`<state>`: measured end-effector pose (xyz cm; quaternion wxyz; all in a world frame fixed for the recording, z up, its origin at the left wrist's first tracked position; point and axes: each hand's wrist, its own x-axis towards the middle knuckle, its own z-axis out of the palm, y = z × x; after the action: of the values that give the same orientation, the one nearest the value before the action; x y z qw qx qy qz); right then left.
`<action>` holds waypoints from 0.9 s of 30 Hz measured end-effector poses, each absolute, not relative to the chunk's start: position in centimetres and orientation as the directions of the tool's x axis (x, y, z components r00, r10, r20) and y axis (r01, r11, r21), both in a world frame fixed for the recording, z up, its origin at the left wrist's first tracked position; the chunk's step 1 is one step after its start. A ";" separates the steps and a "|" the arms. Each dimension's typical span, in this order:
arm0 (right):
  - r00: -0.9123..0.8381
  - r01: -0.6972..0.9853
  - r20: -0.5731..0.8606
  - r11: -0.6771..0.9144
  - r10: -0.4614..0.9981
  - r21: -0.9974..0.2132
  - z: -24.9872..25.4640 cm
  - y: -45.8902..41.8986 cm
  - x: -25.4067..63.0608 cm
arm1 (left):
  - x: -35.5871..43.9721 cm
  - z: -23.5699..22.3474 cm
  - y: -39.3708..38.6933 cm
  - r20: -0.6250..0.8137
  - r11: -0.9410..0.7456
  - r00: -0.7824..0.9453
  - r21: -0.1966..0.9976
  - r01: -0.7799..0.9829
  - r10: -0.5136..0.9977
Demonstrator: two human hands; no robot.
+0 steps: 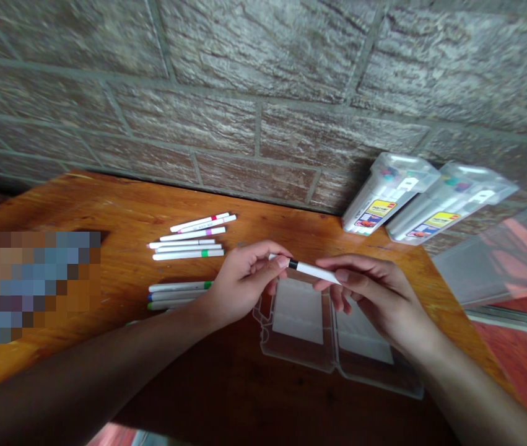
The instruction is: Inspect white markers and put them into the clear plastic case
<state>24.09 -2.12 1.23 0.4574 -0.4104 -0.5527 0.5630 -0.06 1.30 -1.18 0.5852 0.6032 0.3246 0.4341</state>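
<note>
A white marker with a black band (314, 271) is held up in both hands over the table. My left hand (249, 275) pinches its left end between thumb and fingers. The right end sits between the thumb and fingers of my right hand (377, 294). Below them an open clear plastic case (298, 353) lies flat, with white paper panels in both halves. Left of my left hand, several white markers (189, 254) with red, purple and green bands lie in a loose group. Another group of markers (174, 296) lies nearer, partly hidden by my left forearm.
Two filled clear marker cases (370, 198) with yellow labels stand against the stone wall (226, 124) at the back right. The wooden table (119, 210) ends near a red surface on the right. A blurred-out patch covers the left edge.
</note>
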 end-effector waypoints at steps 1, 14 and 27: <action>-0.244 -0.071 0.038 0.022 0.969 -0.997 1.2 -2.1 24.1 | -0.1 -1.2 1.3 0.144 -0.106 0.409 0.988 -0.115 0.901; -0.143 -0.136 -0.013 -0.033 0.990 -0.990 2.1 -2.1 23.9 | 0.0 -0.7 1.5 0.129 -0.089 0.342 0.988 -0.130 0.931; -0.118 -0.181 -0.027 -0.048 0.993 -0.982 2.7 -2.3 23.5 | -0.1 -0.7 1.7 0.113 -0.062 0.348 0.986 -0.154 0.931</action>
<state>23.54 -2.26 2.70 0.5047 -0.4314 -0.4705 0.5812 -0.05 1.67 -0.73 0.5932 0.5674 0.3422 0.4572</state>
